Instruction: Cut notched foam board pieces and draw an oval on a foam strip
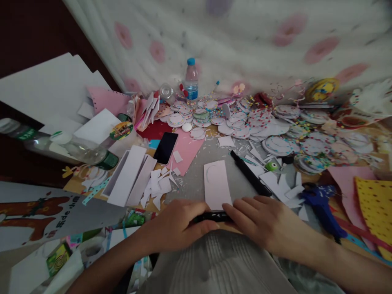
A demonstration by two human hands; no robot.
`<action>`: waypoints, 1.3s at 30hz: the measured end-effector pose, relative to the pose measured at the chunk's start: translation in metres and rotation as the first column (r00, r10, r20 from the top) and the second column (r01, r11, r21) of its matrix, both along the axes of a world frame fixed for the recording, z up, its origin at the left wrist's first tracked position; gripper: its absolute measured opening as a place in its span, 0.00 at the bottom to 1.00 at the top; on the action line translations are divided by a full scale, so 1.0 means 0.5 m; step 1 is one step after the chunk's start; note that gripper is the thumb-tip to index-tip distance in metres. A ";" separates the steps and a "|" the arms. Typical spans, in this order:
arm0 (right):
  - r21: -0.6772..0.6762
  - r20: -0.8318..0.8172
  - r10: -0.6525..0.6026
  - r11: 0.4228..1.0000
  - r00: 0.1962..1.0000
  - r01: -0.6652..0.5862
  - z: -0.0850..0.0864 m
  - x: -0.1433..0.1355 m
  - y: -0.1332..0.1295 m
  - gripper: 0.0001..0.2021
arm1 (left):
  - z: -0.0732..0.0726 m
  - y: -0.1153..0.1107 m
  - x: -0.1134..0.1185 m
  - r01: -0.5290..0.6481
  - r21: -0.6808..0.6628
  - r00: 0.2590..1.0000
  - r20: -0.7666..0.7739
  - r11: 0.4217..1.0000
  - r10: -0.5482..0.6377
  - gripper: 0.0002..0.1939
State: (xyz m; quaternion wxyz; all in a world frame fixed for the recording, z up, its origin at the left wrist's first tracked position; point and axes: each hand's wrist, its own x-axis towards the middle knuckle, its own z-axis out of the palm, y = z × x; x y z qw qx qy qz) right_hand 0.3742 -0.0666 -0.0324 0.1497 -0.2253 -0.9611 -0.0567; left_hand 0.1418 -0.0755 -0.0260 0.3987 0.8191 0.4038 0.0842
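Observation:
At the table's near edge, my left hand (186, 223) pinches one end of a black pen-like object (211, 217) between thumb and fingers. My right hand (260, 218) has its fingers closed at the other end of it, their tips by the lower edge of a white paper rectangle (217, 183). That paper lies upright in front of both hands and bears a thin curved line near its upper left. A thick black pen (249, 173) lies slanted on the grey mat (196, 163), to the right of the paper.
Many decorated white discs (277, 145) are piled at the back and right. A phone (165, 148), folded white card (127, 175) and bottles (108, 159) lie left. A blue glue gun (324, 208) is at right. An upright bottle (191, 81) stands by the curtain.

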 end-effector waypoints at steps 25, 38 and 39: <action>0.018 0.144 0.016 1.000 0.989 -0.019 0.028 -0.006 -0.059 0.14 | -0.010 -0.039 0.014 0.157 0.092 0.984 0.072 0.983 -0.164 0.12; -0.838 -0.462 -0.706 0.546 0.537 -0.002 -0.072 -0.070 0.060 0.21 | -0.054 0.030 -0.039 -0.177 -0.102 0.941 0.275 0.979 0.199 0.22; -0.874 -0.445 -0.743 0.482 0.499 -0.062 -0.077 -0.082 0.071 0.22 | -0.067 0.032 -0.040 -0.207 -0.084 0.936 0.273 0.975 0.222 0.25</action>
